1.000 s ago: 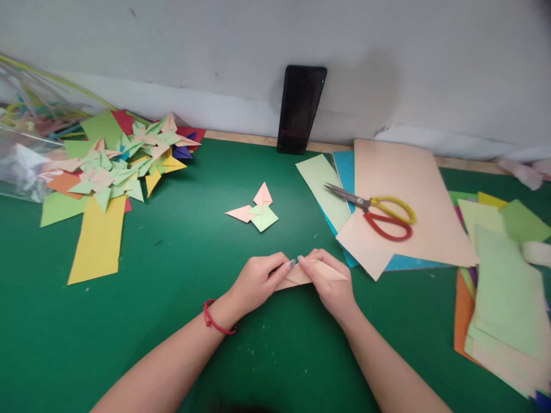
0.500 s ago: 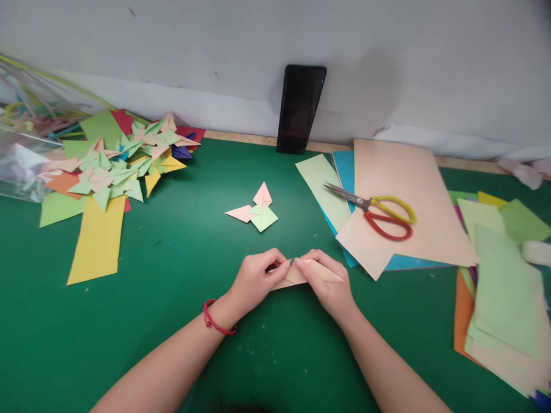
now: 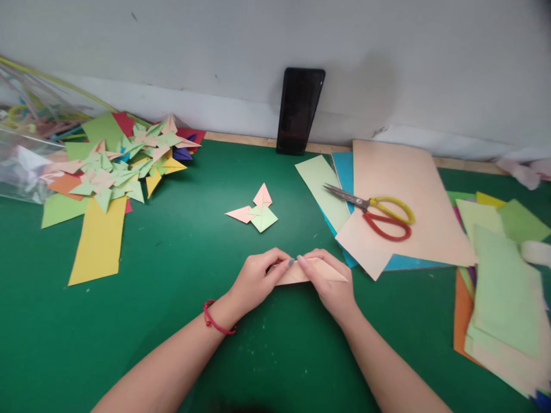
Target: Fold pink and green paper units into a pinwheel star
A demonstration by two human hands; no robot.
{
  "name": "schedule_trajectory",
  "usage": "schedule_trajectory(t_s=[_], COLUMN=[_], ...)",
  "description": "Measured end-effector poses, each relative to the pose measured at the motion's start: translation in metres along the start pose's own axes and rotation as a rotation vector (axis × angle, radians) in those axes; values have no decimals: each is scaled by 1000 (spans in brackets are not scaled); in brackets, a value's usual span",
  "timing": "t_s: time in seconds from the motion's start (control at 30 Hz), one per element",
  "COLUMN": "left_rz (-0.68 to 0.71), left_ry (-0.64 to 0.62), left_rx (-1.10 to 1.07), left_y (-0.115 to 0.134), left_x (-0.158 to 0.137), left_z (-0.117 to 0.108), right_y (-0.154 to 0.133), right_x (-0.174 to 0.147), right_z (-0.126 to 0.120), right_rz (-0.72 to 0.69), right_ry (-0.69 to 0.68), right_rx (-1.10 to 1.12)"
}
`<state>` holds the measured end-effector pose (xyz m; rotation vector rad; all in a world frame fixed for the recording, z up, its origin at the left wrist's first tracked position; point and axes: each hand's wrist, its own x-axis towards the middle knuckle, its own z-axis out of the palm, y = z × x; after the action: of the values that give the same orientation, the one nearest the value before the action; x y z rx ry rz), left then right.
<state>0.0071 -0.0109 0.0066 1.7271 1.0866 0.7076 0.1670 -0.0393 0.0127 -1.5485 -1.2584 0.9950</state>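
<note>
Between my two hands is a folded piece of pale peach paper (image 3: 297,275), creased into a long, narrow shape with a pointed right end. My left hand (image 3: 260,278) pinches its left part, thumb and fingers at the upper edge. My right hand (image 3: 331,284) grips the middle and right part, its thumb laid across the front. Both thumb tips are close together at the top edge. Just beyond my hands, a small folded paper piece (image 3: 264,217) lies on the green table, light green with two pink points. Some fingers are hidden behind the paper.
Scissors (image 3: 368,209) with yellow and red handles rest on large peach sheets (image 3: 400,172) at right. Paper strips (image 3: 508,292) are stacked at far right. Folded stars (image 3: 112,172) and a clear bag (image 3: 21,166) are at left. A phone (image 3: 300,110) leans against the wall.
My right thumb has moved slightly away from the left one along the paper's upper edge. The folded paper has tilted a little and shows more of its front.
</note>
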Motion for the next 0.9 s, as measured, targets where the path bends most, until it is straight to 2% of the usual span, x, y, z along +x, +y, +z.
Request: schedule_trajectory(t_s=[0.13, 0.27, 0.37, 0.57, 0.77, 0.9], left_rz=[6, 10, 8, 4, 77, 77], left_ry=[60, 27, 30, 99, 91, 113], left_rx=[-35, -94, -113, -83, -52, -45], left_y=[1, 1, 1, -2, -3, -2], left_x=[1, 1, 1, 1, -1, 0], left_z=[-1, -1, -1, 0, 1, 0], right_y=[2, 3, 3, -1, 3, 9], right_x=[1, 2, 2, 0, 0, -1], right_z=[2, 3, 2, 3, 2, -3], right_rz=[88, 156, 138, 77, 45, -18], right_ry=[204, 255, 226, 72, 18, -90], right_rx=[44, 118, 105, 55, 42, 62])
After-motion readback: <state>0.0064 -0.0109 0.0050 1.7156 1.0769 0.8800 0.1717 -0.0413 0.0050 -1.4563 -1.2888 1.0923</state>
